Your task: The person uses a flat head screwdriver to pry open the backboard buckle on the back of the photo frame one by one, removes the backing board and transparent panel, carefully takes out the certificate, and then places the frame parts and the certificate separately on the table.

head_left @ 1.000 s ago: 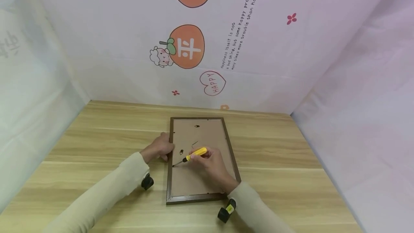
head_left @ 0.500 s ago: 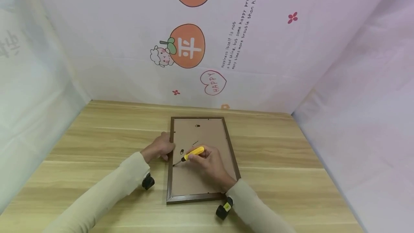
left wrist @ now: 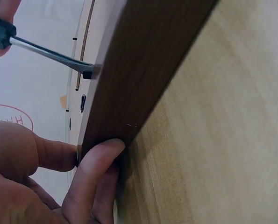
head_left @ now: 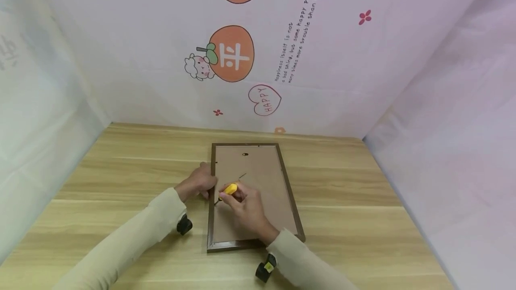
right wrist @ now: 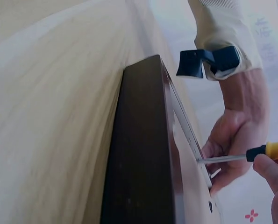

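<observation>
Presently, by the head camera, I am viewing one picture frame, brown-railed and tan-backed, lying back side up on the wood-grain tabletop. One left hand: gripping the left rail. One right hand: pinching a yellow-handled screwdriver, its tip pointing down at that rail's inner edge. One small dark fitting is sitting toward the far end of the backing. One white printed sheet is hanging behind.

By the left wrist camera, I am seeing the left hand's fingers bearing on the rail's outer face and top edge. The screwdriver's shaft is reaching across from the upper left, its tip meeting the rail apart from these fingers.

By the right wrist camera, I am finding the nearer rail's dark side filling the middle. The right hand is showing partly, holding the handle; the left hand is curling at the opposite rail. One black wrist mount is sitting at a pale cuff.
</observation>
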Demonstrator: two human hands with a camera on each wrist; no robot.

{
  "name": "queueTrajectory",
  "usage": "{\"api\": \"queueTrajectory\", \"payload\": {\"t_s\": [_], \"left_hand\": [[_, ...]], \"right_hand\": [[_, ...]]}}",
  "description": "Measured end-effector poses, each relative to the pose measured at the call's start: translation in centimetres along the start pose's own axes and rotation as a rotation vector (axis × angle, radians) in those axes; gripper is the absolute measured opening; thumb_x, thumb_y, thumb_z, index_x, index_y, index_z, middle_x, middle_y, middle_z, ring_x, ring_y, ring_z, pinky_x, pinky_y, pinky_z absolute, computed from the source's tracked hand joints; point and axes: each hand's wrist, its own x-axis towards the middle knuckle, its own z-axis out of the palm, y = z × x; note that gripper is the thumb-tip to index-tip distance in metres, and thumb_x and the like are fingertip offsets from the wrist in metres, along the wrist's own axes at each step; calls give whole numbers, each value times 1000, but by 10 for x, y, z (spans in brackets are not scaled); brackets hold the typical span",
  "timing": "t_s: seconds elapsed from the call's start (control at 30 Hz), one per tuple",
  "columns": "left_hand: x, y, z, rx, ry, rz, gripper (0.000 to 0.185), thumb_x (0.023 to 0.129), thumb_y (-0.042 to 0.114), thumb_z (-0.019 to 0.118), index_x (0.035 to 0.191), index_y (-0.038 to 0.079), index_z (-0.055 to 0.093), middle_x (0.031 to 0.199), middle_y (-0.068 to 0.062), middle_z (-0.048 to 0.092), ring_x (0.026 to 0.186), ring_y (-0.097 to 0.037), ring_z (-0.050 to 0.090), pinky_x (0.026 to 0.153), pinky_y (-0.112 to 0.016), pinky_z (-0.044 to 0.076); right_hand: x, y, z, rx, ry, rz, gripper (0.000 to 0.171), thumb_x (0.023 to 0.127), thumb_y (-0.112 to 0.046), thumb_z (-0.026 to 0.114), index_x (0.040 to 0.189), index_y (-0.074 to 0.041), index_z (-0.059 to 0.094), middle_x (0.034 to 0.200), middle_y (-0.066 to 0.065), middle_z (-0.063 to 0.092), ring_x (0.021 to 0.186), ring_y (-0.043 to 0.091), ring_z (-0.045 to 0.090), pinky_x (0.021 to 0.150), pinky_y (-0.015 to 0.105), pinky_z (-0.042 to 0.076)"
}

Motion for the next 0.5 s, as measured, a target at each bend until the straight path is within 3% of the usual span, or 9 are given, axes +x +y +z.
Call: {"api": "queueTrajectory", "payload": {"t_s": [0.13,0.27,0.37,0.5], "left_hand": [[0,0,-1,3,2,-4,59,93,3,47,139,-19,18,84,-21,55,53,-22,61,46,-28,56],[-1,1,-2,26,-5,-17,64,92,4,47,141,-20,14,78,-19,58,51,-20,59,44,-26,54],[-3,2,-3,39,-9,-36,68,92,6,47,143,-20,10,83,-20,59,51,-18,57,44,-24,53],[-5,3,-2,43,-2,-45,68,93,7,47,144,-19,12,98,-27,56,54,-18,55,43,-22,50]], "right_hand": [[0,8,7,-18,21,-53,12,91,-4,66,98,5,66,91,21,73,79,7,63,68,16,56],[2,11,14,-62,23,-54,15,91,-12,67,99,1,67,94,16,75,88,17,72,73,21,60],[4,7,18,-128,10,-44,15,91,-14,68,97,0,67,95,15,75,88,22,73,73,20,60],[6,4,22,-213,4,-65,14,89,-15,70,94,-2,67,94,13,75,84,19,73,69,14,57]]}}
